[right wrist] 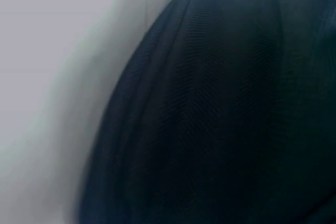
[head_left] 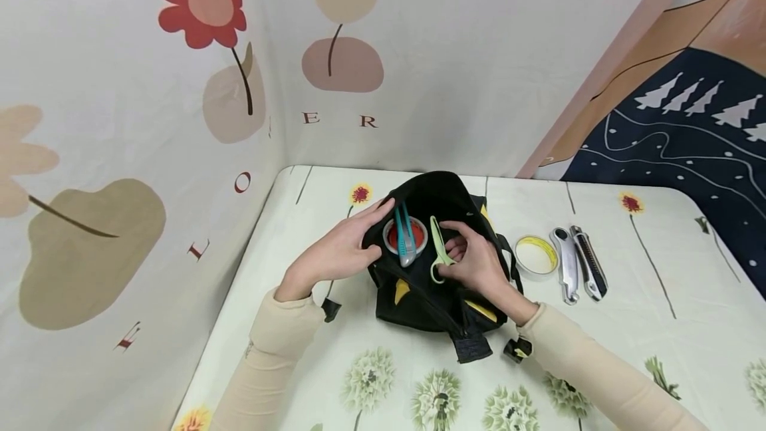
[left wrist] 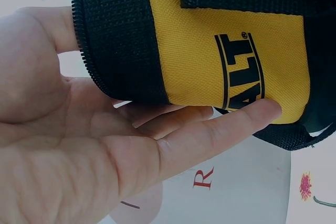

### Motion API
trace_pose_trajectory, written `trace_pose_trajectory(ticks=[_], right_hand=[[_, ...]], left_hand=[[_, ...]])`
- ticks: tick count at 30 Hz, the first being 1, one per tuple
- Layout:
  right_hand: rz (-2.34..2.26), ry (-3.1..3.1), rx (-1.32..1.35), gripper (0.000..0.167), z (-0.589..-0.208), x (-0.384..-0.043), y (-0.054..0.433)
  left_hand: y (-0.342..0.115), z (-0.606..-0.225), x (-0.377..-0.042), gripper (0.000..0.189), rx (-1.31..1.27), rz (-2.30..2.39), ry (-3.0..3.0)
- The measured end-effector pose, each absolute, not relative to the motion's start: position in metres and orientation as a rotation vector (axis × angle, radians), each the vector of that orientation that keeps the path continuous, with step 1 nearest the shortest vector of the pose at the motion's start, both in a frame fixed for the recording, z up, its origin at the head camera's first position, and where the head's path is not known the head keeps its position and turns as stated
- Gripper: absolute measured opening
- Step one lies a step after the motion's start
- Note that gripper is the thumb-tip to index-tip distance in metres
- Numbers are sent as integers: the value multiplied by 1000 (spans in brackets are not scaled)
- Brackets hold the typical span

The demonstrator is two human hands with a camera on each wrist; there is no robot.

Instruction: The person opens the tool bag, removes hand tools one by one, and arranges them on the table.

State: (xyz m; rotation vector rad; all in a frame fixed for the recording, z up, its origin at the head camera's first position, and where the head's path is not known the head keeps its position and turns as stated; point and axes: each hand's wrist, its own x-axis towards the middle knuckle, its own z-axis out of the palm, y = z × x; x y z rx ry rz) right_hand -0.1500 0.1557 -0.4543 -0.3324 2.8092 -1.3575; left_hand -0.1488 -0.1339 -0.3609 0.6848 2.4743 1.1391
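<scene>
An unzipped black-and-yellow tool bag (head_left: pixel 413 308) stands on the table with its mouth facing up. My left hand (head_left: pixel 338 245) holds the bag's left rim; in the left wrist view, the fingers lie along the yellow side (left wrist: pixel 199 51) and the thumb goes behind the zip edge. Inside the bag are a roll of tape (head_left: pixel 387 239) with a red core and a teal utility knife (head_left: pixel 405 238) lying across it. My right hand (head_left: pixel 475 261) is in the bag's mouth, pinching light-green scissors (head_left: pixel 439 241) by the handle. Dark, blurred fabric (right wrist: pixel 210 103) fills much of the right wrist view.
Right of the bag lie a yellow-and-white tape roll (head_left: pixel 519 262), a silver utility knife (head_left: pixel 567 268) and a black-and-silver utility knife (head_left: pixel 591 265). A strap buckle (head_left: pixel 516 351) rests by the bag's front right. Printed cloth walls rise behind and left of the flower-patterned table (head_left: pixel 598 358).
</scene>
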Motion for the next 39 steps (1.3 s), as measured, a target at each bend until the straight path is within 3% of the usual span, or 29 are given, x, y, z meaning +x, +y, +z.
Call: trace_pose_trajectory(ticks=[39], right_hand=[[-1770, 2839, -506, 77, -399, -132, 176]], left_hand=[[-135, -360, -148, 86, 684, 1149, 2463]])
